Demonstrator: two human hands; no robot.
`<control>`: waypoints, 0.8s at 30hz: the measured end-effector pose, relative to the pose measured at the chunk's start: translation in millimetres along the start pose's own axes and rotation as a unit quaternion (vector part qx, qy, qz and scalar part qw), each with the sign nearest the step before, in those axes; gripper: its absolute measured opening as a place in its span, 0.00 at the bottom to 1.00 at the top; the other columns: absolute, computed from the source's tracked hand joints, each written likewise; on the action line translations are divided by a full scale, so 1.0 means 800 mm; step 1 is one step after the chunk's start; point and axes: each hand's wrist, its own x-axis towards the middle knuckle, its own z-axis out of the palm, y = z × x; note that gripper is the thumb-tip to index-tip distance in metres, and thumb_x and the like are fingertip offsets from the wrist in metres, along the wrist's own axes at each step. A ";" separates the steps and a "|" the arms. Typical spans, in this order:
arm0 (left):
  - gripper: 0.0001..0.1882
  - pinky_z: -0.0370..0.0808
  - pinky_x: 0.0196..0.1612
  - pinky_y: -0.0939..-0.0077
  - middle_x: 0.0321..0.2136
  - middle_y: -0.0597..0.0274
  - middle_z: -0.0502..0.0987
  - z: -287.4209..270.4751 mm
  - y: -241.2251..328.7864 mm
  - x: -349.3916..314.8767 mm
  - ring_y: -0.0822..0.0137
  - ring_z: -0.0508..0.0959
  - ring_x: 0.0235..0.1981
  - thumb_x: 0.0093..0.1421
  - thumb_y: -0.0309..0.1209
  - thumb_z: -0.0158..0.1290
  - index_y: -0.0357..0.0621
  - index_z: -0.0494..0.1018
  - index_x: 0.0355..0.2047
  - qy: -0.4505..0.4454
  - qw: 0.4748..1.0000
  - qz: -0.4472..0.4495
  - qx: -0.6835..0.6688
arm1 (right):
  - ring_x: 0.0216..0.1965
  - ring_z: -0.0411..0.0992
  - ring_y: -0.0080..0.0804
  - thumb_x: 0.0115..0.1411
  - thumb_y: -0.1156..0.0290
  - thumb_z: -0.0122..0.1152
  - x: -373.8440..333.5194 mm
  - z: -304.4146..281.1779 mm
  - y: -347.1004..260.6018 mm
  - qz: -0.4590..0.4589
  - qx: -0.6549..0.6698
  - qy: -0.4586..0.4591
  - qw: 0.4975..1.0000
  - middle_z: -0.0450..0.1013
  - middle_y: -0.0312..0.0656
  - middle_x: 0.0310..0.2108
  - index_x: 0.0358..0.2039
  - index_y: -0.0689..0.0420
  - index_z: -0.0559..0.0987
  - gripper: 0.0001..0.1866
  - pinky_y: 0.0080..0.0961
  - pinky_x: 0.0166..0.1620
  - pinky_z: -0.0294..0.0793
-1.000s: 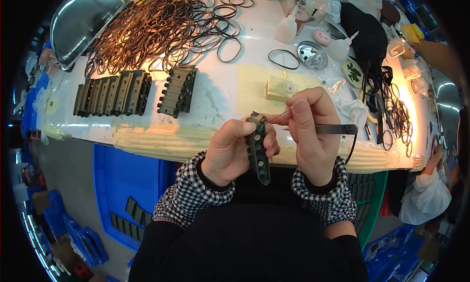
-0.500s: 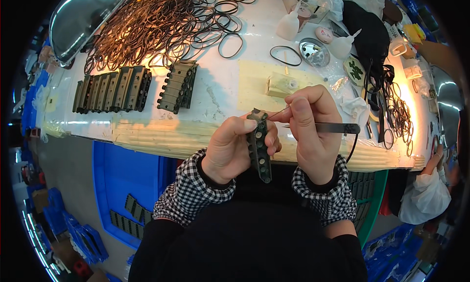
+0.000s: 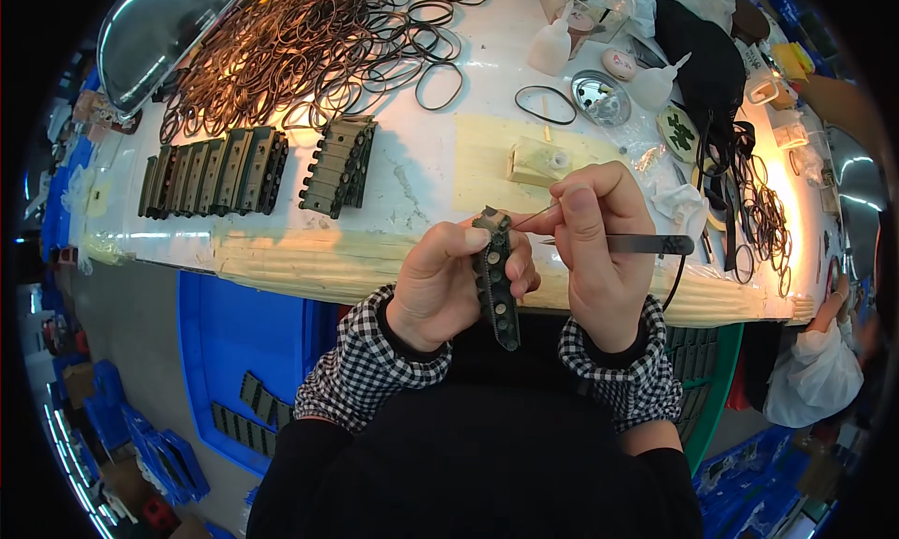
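Note:
In front of my chest, my left hand (image 3: 440,279) is closed round a dark green toy tank chassis side (image 3: 498,295) with a row of small round wheels and a toothed edge. It stands nearly upright, its top tipped a little left. My right hand (image 3: 607,258) pinches a thin needle-like rod (image 3: 538,215) between thumb and forefinger; its far end reaches the part's upper end. Whether it touches is too small to tell. Tucked across the same hand are slim grey tweezers (image 3: 651,245), points toward the part, with a dark cord hanging from the back end.
Several similar green pieces (image 3: 215,172) stand in a row on the white table (image 3: 412,178), beside a separate one (image 3: 337,167). Behind lies a heap of black rubber bands (image 3: 309,52). A beige block (image 3: 538,162), small metal dish (image 3: 601,99) and squeeze bottles (image 3: 551,47) sit farther right. Blue bin (image 3: 201,352) below left.
Almost nothing differs. Both hands keep their hold and place; the tweezers' back end has shifted very slightly to the right.

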 end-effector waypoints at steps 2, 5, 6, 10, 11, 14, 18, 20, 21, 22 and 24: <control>0.27 0.70 0.50 0.62 0.26 0.65 0.71 0.001 0.001 0.000 0.66 0.72 0.29 0.59 0.45 0.47 0.33 0.69 0.48 0.004 1.000 -0.004 0.000 | 0.20 0.75 0.26 0.69 0.68 0.50 -0.001 0.000 0.000 0.002 0.001 0.002 1.000 0.76 0.50 0.28 0.38 0.62 0.66 0.09 0.18 0.20 0.75; 0.28 0.70 0.51 0.62 0.26 0.65 0.71 0.001 0.002 0.001 0.66 0.72 0.29 0.60 0.44 0.46 0.31 0.68 0.51 0.005 1.000 -0.008 0.004 | 0.20 0.75 0.26 0.69 0.68 0.50 0.000 0.000 0.000 0.004 0.009 0.001 1.000 0.76 0.50 0.28 0.38 0.62 0.66 0.09 0.18 0.20 0.75; 0.29 0.70 0.51 0.62 0.26 0.65 0.71 0.000 0.002 0.001 0.66 0.72 0.29 0.60 0.44 0.46 0.30 0.67 0.52 0.000 1.000 -0.007 0.002 | 0.21 0.76 0.26 0.69 0.68 0.50 0.000 0.000 0.000 0.004 0.008 -0.001 1.000 0.76 0.50 0.28 0.38 0.62 0.66 0.09 0.18 0.20 0.75; 0.31 0.70 0.51 0.62 0.25 0.65 0.71 0.000 0.001 0.001 0.66 0.71 0.29 0.59 0.45 0.46 0.28 0.66 0.52 0.000 1.000 -0.004 0.000 | 0.23 0.76 0.26 0.69 0.69 0.50 0.000 -0.002 -0.001 -0.004 -0.027 0.005 1.000 0.76 0.51 0.29 0.38 0.62 0.66 0.09 0.18 0.22 0.76; 0.31 0.70 0.51 0.62 0.25 0.66 0.70 0.000 0.001 0.001 0.67 0.71 0.29 0.59 0.45 0.46 0.28 0.66 0.52 0.001 1.000 -0.003 0.000 | 0.23 0.76 0.26 0.69 0.69 0.49 0.000 -0.001 0.000 -0.007 -0.027 0.008 1.000 0.76 0.51 0.29 0.38 0.62 0.66 0.09 0.18 0.22 0.76; 0.31 0.70 0.50 0.63 0.25 0.66 0.70 0.001 0.002 0.001 0.67 0.71 0.29 0.59 0.45 0.46 0.28 0.66 0.53 0.003 1.000 -0.005 0.002 | 0.25 0.77 0.26 0.69 0.69 0.49 0.000 -0.001 0.003 -0.010 -0.015 0.009 1.000 0.76 0.50 0.29 0.38 0.62 0.66 0.09 0.18 0.23 0.77; 0.27 0.68 0.47 0.66 0.25 0.66 0.70 0.004 0.003 0.003 0.67 0.71 0.29 0.59 0.45 0.46 0.32 0.68 0.48 0.008 1.000 -0.011 0.004 | 0.28 0.76 0.25 0.69 0.69 0.50 0.001 -0.003 0.003 -0.026 -0.017 0.022 0.999 0.74 0.43 0.27 0.38 0.63 0.67 0.09 0.19 0.28 0.78; 0.22 0.67 0.45 0.68 0.25 0.65 0.71 0.004 0.003 0.002 0.67 0.70 0.28 0.58 0.44 0.47 0.37 0.69 0.43 0.011 1.000 -0.003 0.004 | 0.29 0.76 0.24 0.68 0.69 0.51 0.008 -0.008 0.008 -0.065 -0.027 0.055 0.996 0.73 0.39 0.27 0.38 0.63 0.69 0.09 0.18 0.32 0.77; 0.19 0.66 0.45 0.68 0.25 0.65 0.71 0.004 0.003 0.002 0.67 0.70 0.28 0.58 0.43 0.48 0.39 0.69 0.40 0.011 1.000 0.004 0.002 | 0.29 0.75 0.22 0.68 0.69 0.52 0.012 -0.012 0.006 -0.090 -0.077 0.076 0.990 0.72 0.37 0.27 0.37 0.63 0.69 0.09 0.17 0.32 0.76; 0.16 0.65 0.44 0.69 0.25 0.64 0.71 0.004 0.003 0.002 0.67 0.70 0.28 0.57 0.42 0.49 0.42 0.69 0.36 0.011 1.000 0.011 0.000 | 0.29 0.74 0.21 0.68 0.70 0.53 0.017 -0.018 0.004 -0.114 -0.127 0.096 0.981 0.71 0.35 0.27 0.36 0.63 0.70 0.09 0.16 0.33 0.75; 0.13 0.65 0.45 0.69 0.24 0.63 0.71 0.011 0.009 0.000 0.66 0.70 0.27 0.57 0.41 0.50 0.45 0.67 0.32 0.044 0.996 0.038 0.067 | 0.28 0.72 0.18 0.65 0.73 0.58 0.027 -0.036 0.004 -0.163 -0.229 0.125 0.951 0.70 0.33 0.26 0.33 0.63 0.73 0.07 0.14 0.30 0.68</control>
